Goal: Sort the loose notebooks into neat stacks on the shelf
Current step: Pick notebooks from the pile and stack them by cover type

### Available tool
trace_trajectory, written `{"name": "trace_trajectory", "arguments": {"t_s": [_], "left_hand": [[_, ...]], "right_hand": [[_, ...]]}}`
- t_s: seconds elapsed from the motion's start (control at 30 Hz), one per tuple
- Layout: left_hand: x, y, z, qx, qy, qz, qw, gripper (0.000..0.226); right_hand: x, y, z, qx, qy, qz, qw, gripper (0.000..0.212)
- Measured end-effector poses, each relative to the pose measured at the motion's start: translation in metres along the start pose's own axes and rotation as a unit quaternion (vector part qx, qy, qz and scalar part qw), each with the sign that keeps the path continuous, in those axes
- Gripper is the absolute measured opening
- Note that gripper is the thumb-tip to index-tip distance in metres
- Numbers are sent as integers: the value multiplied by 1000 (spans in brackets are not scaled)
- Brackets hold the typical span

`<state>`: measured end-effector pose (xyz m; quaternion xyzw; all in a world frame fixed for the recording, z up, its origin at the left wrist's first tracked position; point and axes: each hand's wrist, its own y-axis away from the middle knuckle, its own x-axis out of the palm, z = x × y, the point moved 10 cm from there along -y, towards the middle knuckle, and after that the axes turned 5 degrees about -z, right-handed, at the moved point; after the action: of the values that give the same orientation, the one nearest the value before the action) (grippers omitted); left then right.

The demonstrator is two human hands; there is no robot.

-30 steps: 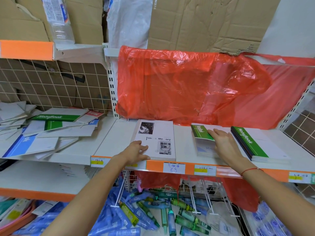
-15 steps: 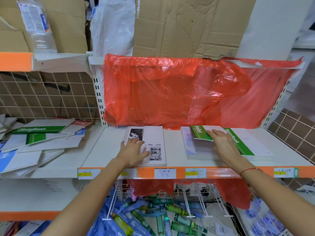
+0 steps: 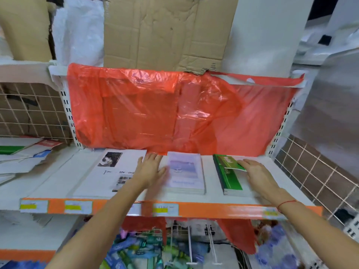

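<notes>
White metal shelf with an orange price strip, red plastic sheet hung behind it, cardboard above. On the shelf there are 3 notebook piles: a pale purple stack in the middle, a big white notebook just left of it, a green stack just right. Left hand lies flat, fingers straight, against the purple stack's left edge. Right hand rests open-fingered on the green stack. 1 messy heap of loose notebooks sits well left.

White shelf, three notebook stacks, flat, apart
</notes>
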<state>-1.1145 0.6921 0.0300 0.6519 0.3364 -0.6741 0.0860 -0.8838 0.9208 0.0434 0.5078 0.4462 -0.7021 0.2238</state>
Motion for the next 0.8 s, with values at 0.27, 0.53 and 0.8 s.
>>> {"name": "trace_trajectory", "arguments": {"t_s": [0.27,0.53,0.8], "left_hand": [[8,-12,-77,7,79,-21,997,56],[6,-17,-113,15,77,-10,997,71],[10,-21,-116,15,73,-16,997,82]], "right_hand": [[44,12,-28,-97,-86,241,962,63],[59,26,-44,-101,-81,279,951,85],[66,23,-37,-99,-94,276,951,85]]}}
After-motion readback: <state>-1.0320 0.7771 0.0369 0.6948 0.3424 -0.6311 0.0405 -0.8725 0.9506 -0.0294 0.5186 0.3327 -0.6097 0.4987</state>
